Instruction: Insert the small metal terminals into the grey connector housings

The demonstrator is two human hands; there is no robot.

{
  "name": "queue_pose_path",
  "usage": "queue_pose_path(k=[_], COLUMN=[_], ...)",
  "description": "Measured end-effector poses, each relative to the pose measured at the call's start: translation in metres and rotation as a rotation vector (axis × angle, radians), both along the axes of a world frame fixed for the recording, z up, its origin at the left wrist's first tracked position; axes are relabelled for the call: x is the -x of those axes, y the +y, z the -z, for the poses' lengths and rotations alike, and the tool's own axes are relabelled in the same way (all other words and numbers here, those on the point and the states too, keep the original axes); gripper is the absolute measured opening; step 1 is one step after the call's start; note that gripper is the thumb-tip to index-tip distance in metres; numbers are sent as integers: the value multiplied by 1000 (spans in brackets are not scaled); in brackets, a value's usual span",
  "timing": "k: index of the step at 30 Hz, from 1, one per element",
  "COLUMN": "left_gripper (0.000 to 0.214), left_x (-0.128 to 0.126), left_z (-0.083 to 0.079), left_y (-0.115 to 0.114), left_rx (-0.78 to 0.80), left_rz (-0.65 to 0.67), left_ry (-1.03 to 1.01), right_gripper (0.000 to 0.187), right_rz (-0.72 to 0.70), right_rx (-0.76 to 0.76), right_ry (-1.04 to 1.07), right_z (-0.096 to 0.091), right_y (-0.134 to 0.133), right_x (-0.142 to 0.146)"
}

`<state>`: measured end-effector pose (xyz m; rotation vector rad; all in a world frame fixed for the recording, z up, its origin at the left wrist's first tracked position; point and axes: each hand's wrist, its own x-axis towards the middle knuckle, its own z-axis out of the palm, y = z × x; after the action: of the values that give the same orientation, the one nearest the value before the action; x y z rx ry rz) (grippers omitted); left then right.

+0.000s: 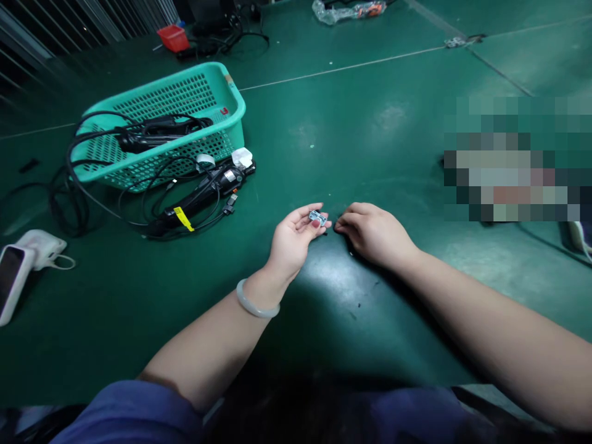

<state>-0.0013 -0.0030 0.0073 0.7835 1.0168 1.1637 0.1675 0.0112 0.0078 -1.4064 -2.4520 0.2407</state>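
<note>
A small light-blue and white rectangular piece (317,217), perhaps a circuit board, is pinched between the thumb and fingers of my left hand (292,237). Its markings are too small to read. My right hand (377,231) rests on the green table (324,345) just to the right, fingers curled and pressed together at the tabletop. Something dark shows at those fingertips, but I cannot make out what it is. A narrow gap separates the two hands. Tiny dark bits lie on the table near my right wrist.
At the left stands a turquoise basket (238,123) with black cabled devices inside. Beside it lies a black handheld device (198,197) with a yellow tag and cables. A phone (13,280), a red bin (173,38) and a plastic-wrapped item (346,11) lie farther off. A blurred patch covers the right.
</note>
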Motion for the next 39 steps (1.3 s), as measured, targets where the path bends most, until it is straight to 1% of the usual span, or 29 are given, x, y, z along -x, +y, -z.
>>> queue_pose_path(k=[2, 3, 4, 6, 8, 11, 16, 21, 27, 29, 31, 34, 35, 37, 39], left_gripper=[27, 27, 28, 29, 29, 29, 34, 37, 38, 36, 31, 21, 18, 17, 19], left_x=[0, 0, 0, 0, 1, 1, 0, -1, -1, -1, -1, 1, 2, 4, 5], left_z=[1, 1, 1, 1, 1, -1, -1, 1, -2, -3, -3, -2, -2, -3, -3], left_y=[0, 0, 0, 0, -1, -3, -5, -5, -6, -7, -6, -4, -2, 1, 2], left_rx=[-4, -7, -10, -22, -38, -49, -71, -65, -34, -34, -26, 34, 64, 118, 138], left_rz=[8, 10, 14, 42, 103, 207, 303, 325, 367, 367, 345, 235, 182, 90, 44], left_ry=[-6, -11, -15, -13, 6, 28, -18, -60, -85, -84, -85, -129, -155, -204, -225], right_gripper=[24, 23, 22, 20, 19, 19, 17, 17, 17, 15, 16, 18, 18, 16, 13], right_rz=[-16, -21, -26, -29, -17, -16, -120, -101, -95, -62, 25, 162, 180, 177, 168], right_rx=[-8, -13, -18, -32, -44, -21, 52, 100, 85, 72, 37, -6, -3, 18, 24], right_ry=[-8, 21, 80, 269, 456, 581, 662, 684, 720, 703, 651, 541, 481, 293, 72], right_z=[0, 0, -1, -4, -9, -13, -13, -14, -15, -15, -14, -13, -13, -13, -14], right_y=[1, 1, 1, -1, -4, -7, -6, -6, -8, -8, -6, -1, 0, 2, 2], right_x=[0, -1, -1, -2, -3, -4, -6, -6, -5, -5, -6, -11, -14, -20, -24])
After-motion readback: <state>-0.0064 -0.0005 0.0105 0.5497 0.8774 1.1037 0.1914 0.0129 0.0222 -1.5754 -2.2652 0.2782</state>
